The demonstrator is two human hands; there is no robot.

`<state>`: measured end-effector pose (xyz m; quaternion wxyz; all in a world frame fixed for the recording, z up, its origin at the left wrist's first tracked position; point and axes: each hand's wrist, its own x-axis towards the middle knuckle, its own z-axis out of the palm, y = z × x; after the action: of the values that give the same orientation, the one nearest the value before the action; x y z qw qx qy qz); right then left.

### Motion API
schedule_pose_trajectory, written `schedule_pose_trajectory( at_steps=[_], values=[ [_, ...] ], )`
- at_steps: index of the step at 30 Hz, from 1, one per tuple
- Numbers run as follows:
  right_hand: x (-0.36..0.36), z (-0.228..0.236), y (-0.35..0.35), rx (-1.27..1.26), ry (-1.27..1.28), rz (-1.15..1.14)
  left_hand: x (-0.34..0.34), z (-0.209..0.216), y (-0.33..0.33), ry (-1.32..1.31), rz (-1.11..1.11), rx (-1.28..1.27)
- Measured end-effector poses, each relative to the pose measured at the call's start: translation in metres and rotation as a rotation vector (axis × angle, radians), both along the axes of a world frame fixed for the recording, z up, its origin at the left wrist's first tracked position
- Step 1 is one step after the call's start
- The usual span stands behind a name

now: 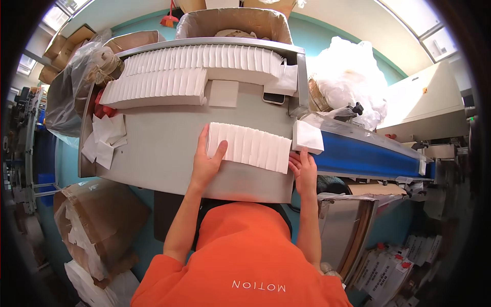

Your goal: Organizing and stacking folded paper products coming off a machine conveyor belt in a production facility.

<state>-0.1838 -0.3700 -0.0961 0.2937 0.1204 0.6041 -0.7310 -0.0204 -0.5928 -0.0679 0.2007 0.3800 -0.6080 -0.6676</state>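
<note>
A long row of folded white paper napkins (248, 147), standing on edge and pressed together, lies across the front of the metal table (158, 148). My left hand (207, 159) is closed round its left end, thumb over the near side. At the row's right end is my right hand (303, 169), its fingers apart beside the last napkins. One of its digits touches the near edge of a small white napkin stack (308, 137), which sits where the table meets the blue conveyor belt (358, 156). My right hand's grip on that stack does not show.
Two long napkin rows (153, 87) line the table's back. A flat white square (223, 93) and a phone (273, 97) lie before them. Loose napkins (106, 138) are at the left edge. A lined bin (235, 23) stands behind; a cardboard box (102, 220) stands near left.
</note>
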Motion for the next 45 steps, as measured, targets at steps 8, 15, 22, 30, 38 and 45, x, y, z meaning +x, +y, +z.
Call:
schedule_pose_trajectory(
  at_steps=[8,15,22,30,38,45],
  values=[
    [0.016,0.009,-0.020,-0.088,-0.133,0.121,-0.021,0.006,0.031,-0.181,-0.141,-0.691],
    [0.012,0.000,0.009,-0.042,-0.010,-0.017,-0.028,0.004,0.047,-0.213,-0.222,-0.738],
    [0.021,0.007,-0.017,0.039,0.094,0.198,-0.041,0.008,0.066,-0.283,-0.223,-0.936],
    [0.006,0.008,0.019,0.108,0.074,0.260,-0.041,0.007,0.069,-0.288,-0.205,-0.896],
    [0.005,0.002,0.005,-0.141,-0.077,0.132,-0.049,0.005,0.073,-0.270,-0.252,-0.848],
    [0.022,0.006,-0.015,0.010,0.093,0.183,-0.052,0.007,0.082,-0.322,-0.215,-0.888]
  ],
)
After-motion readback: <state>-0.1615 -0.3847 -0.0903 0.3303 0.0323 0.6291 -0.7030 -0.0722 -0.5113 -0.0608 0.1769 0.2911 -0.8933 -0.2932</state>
